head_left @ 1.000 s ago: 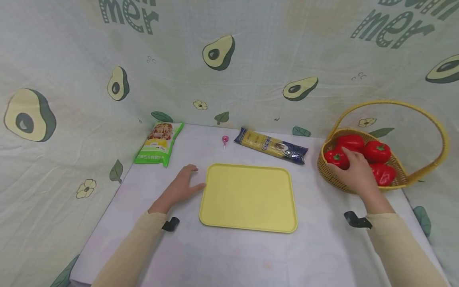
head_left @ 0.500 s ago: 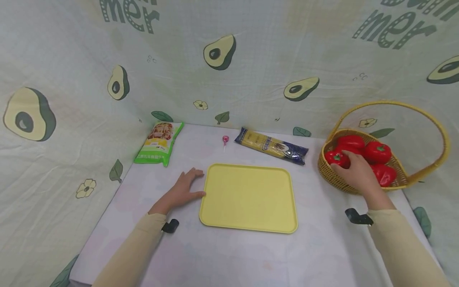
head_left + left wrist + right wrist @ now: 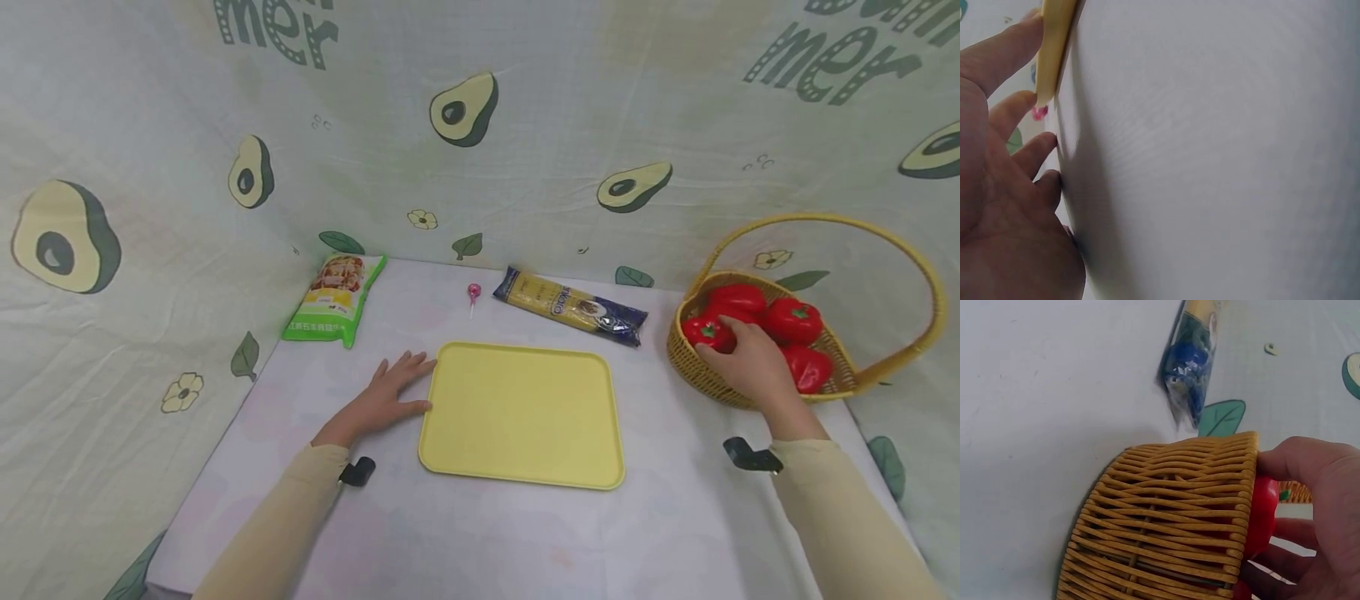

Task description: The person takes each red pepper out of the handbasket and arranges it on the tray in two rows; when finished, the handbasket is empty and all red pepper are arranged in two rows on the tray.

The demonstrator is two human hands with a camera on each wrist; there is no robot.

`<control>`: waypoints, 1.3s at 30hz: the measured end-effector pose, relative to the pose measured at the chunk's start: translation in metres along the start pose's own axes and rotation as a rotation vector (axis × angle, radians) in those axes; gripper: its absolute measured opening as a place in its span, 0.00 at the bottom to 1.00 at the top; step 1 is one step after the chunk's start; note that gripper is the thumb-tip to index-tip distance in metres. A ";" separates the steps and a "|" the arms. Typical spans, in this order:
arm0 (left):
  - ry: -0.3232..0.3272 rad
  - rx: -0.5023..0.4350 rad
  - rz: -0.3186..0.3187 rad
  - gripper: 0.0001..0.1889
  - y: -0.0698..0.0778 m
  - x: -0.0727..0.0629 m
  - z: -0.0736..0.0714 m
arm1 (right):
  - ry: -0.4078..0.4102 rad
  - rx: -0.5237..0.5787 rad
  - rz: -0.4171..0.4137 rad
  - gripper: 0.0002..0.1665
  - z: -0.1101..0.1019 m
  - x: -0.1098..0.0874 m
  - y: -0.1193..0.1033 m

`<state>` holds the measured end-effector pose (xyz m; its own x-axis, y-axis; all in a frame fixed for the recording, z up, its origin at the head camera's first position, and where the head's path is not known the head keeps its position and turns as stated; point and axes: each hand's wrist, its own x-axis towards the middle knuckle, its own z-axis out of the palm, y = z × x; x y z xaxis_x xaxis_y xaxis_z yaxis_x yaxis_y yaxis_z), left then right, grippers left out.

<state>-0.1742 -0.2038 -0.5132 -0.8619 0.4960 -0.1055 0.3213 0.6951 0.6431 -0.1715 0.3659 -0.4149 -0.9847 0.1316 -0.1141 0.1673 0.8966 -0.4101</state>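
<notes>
My left hand [image 3: 381, 405] lies with its fingers spread at the left edge of a yellow tray [image 3: 521, 417]. In the left wrist view, the thumb and a finger reach the tray's rim [image 3: 1054, 53], and the others stretch along the white cloth. Over at the right, my right hand [image 3: 756, 367] grips a red bell pepper [image 3: 708, 335] inside a wicker basket [image 3: 697, 379]. The right wrist view shows the thumb at the basket's rim and the fingers curled round the pepper [image 3: 1264, 515], whose lower part is hidden by the weave.
Several other red peppers [image 3: 792, 321] fill the basket, and its tall handle [image 3: 817, 218] arches above them. Behind the tray lie a blue-and-yellow pasta packet [image 3: 570, 306] and a pink lollipop [image 3: 474, 291]. A green food bag [image 3: 335, 298] sits at the back left. Printed cloth hangs behind.
My left hand has shifted slightly down and its fingers have spread beside the tray. The right hand has stayed at the pepper with hardly any movement.
</notes>
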 end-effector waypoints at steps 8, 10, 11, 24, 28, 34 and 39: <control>-0.018 -0.003 0.002 0.41 0.000 0.000 0.000 | 0.048 0.017 0.009 0.53 0.002 -0.001 0.000; -0.019 -0.007 0.001 0.41 0.001 -0.001 0.000 | 0.059 0.023 0.016 0.54 0.002 -0.002 -0.001; -0.019 -0.007 0.000 0.41 0.001 0.000 0.000 | 0.065 0.024 0.020 0.54 0.001 -0.002 -0.001; -0.021 -0.003 0.004 0.41 0.000 -0.001 0.001 | 0.116 0.025 -0.006 0.53 0.000 -0.003 -0.002; -0.021 -0.001 0.007 0.41 -0.001 0.000 0.002 | 0.102 0.036 -0.007 0.55 0.000 -0.003 -0.001; -0.024 0.009 -0.002 0.41 0.000 0.000 0.003 | 0.114 0.054 -0.006 0.57 0.002 -0.003 0.000; -0.020 0.012 -0.001 0.40 0.000 0.000 0.003 | 0.121 0.081 0.004 0.60 0.003 -0.003 0.000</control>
<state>-0.1728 -0.2023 -0.5150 -0.8543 0.5054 -0.1212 0.3252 0.7017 0.6339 -0.1686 0.3638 -0.4173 -0.9818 0.1895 -0.0084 0.1700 0.8594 -0.4822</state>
